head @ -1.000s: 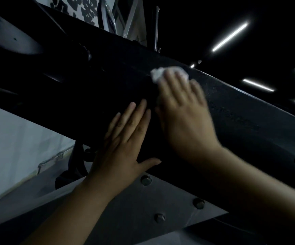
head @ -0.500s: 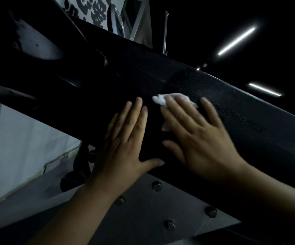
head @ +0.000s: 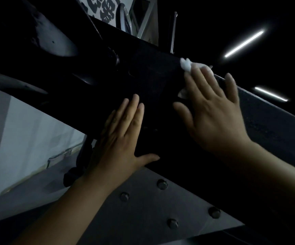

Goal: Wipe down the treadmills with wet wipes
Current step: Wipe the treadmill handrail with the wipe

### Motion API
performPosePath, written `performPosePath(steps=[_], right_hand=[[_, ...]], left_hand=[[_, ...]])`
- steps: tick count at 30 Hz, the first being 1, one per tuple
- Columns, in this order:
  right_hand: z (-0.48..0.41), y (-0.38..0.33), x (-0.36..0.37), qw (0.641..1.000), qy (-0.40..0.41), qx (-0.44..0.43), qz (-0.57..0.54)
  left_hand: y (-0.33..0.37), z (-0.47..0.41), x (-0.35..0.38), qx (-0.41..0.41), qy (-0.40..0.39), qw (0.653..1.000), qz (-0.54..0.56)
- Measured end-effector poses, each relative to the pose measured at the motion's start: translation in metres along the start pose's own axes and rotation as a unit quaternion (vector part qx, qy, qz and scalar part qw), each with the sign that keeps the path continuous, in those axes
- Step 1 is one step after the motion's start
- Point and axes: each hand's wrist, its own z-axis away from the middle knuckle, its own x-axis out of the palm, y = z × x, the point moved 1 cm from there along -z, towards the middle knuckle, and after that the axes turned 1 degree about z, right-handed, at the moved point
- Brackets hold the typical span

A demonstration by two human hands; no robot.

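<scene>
A wide black treadmill panel (head: pixel 161 80) slants across the view from upper left to lower right. My right hand (head: pixel 212 112) lies flat on it with straight, spread fingers and presses a white wet wipe (head: pixel 187 65) against the panel near its upper edge. Most of the wipe is hidden under the fingers; a crumpled end sticks out past the fingertips. My left hand (head: pixel 120 137) rests flat on the panel lower left of the right hand, fingers straight and together, thumb out to the right. It holds nothing.
A grey metal plate (head: pixel 143 218) with several bolts (head: pixel 161 183) sits under the panel. A pale wall (head: pixel 19 138) stands at left. Silver frame bars (head: pixel 173 32) and a patterned sign (head: pixel 102 11) rise behind the panel. Bright ceiling light strips (head: pixel 243 43) show at right.
My right hand slid the wipe down toward the left hand, then back up and right to the panel's upper edge. The left hand stayed pressed in place.
</scene>
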Motion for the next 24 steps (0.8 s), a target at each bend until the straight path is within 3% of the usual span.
performPosePath(steps=[2, 5, 7, 12, 18, 22, 24], right_hand=[[-0.010, -0.023, -0.003, 1.000, 0.011, -0.002, -0.029], [0.020, -0.041, 0.007, 0.993, -0.024, -0.115, -0.030], [0.034, -0.027, 0.007, 0.989, -0.034, -0.144, -0.008], [-0.012, -0.017, -0.003, 1.000, 0.002, -0.002, -0.017], [0.061, -0.036, 0.021, 0.980, -0.043, -0.189, 0.035], [0.029, -0.021, 0.010, 0.998, -0.013, -0.059, 0.030], [0.021, -0.041, 0.012, 0.999, -0.008, -0.048, 0.020]], left_hand=[[-0.003, 0.002, 0.001, -0.002, 0.005, 1.000, -0.002], [-0.008, 0.003, 0.001, -0.010, 0.017, 1.000, 0.010], [-0.009, 0.003, 0.001, -0.003, 0.018, 1.000, 0.012], [-0.010, 0.004, 0.001, 0.002, 0.017, 1.000, 0.014], [-0.022, 0.010, 0.001, 0.018, 0.020, 0.999, 0.020], [-0.029, 0.014, -0.001, 0.024, 0.011, 1.000, 0.003], [-0.032, 0.018, 0.002, 0.024, 0.023, 0.999, -0.009]])
